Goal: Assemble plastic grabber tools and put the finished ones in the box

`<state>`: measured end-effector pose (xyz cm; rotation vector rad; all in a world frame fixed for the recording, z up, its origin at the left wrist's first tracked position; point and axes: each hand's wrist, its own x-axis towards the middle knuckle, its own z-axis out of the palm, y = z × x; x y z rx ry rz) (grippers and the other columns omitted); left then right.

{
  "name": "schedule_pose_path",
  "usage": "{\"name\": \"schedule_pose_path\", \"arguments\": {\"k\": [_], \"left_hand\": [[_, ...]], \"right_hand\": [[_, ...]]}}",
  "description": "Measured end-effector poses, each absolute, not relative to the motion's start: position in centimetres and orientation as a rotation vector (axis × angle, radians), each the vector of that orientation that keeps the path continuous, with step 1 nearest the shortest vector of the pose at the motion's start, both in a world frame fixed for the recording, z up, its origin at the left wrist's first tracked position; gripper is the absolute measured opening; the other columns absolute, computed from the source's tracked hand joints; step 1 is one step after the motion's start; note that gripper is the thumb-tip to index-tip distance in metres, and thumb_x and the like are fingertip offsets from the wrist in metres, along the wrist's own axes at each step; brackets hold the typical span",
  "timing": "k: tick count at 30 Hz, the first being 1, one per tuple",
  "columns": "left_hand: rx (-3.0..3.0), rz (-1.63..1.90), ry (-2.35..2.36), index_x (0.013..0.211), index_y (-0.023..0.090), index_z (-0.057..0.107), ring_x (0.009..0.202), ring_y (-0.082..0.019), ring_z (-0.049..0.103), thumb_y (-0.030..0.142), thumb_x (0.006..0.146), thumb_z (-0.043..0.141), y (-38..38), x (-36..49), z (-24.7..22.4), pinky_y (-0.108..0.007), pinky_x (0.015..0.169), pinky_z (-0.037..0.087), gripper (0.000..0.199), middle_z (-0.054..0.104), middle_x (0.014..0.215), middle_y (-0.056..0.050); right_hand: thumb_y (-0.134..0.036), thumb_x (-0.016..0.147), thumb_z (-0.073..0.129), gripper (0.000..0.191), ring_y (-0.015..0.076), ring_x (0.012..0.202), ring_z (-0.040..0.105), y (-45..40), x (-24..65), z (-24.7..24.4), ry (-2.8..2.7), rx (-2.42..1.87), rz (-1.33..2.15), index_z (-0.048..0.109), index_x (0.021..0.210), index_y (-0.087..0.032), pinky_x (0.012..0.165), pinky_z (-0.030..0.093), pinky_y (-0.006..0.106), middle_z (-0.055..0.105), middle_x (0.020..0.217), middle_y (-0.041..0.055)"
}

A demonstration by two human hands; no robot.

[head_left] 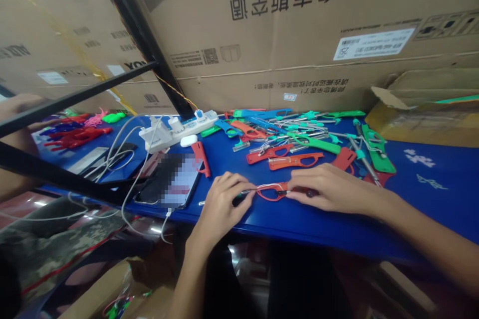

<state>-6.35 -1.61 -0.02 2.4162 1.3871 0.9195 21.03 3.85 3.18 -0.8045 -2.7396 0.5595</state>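
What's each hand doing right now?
Left hand: closed, pinching one end of the orange handle piece.
Right hand: closed, gripping that piece's other end.

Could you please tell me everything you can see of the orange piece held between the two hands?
The orange piece looks like slim, glossy plastic, with a rounded loop around an open hole. It lies roughly crosswise, the left hand pinching at its left end and the right hand covering its right end. White wire runs along its upper edge. It is over the blue table, near the front edge; whether it touches the surface is unclear.
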Motion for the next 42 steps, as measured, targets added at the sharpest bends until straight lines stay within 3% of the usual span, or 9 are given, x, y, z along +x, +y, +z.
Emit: {"name": "schedule_pose_path", "arguments": {"k": [15,25,31,42], "left_hand": [[2.437,0.889,1.365,0.106,0.025,0.071,0.100,-0.017,0.060,0.024,0.100,0.059,-1.5,-6.4,-0.3,-0.036,0.088,0.042,0.014,0.072,0.108,0.000],[2.479,0.906,1.319,0.116,0.026,0.067,0.092,-0.017,0.059,0.022,0.099,0.060,-1.4,-6.7,-0.5,-0.035,0.086,0.042,0.019,0.071,0.103,0.000],[2.483,0.877,1.313,0.107,0.025,0.070,0.093,-0.017,0.059,0.026,0.099,0.061,-1.3,-6.8,-0.5,-0.035,0.084,0.041,0.012,0.072,0.104,-0.001],[2.363,0.881,1.319,0.101,0.025,0.072,0.092,-0.019,0.061,0.033,0.097,0.062,-0.8,-7.0,-1.1,-0.036,0.082,0.042,0.013,0.072,0.102,-0.002]], "right_hand": [[-0.045,0.102,0.046,0.033,0.0137,0.065,0.055,4.3,21.1,3.3,-2.738,-0.933,0.562,0.065,0.091,-0.022,0.060,0.033,0.028,0.067,0.080,0.0011],[-0.046,0.100,0.050,0.030,0.0138,0.067,0.056,5.1,21.4,2.4,-2.723,-0.905,0.668,0.067,0.100,-0.022,0.061,0.036,0.027,0.066,0.083,0.0015],[-0.043,0.100,0.050,0.028,0.0136,0.069,0.055,5.1,21.6,2.3,-2.720,-0.855,0.652,0.067,0.100,-0.021,0.063,0.038,0.027,0.066,0.086,0.0018],[-0.039,0.102,0.050,0.028,0.0172,0.087,0.066,5.0,21.6,2.8,-2.714,-0.789,0.715,0.072,0.105,-0.022,0.076,0.045,0.030,0.072,0.104,0.0049]]}}
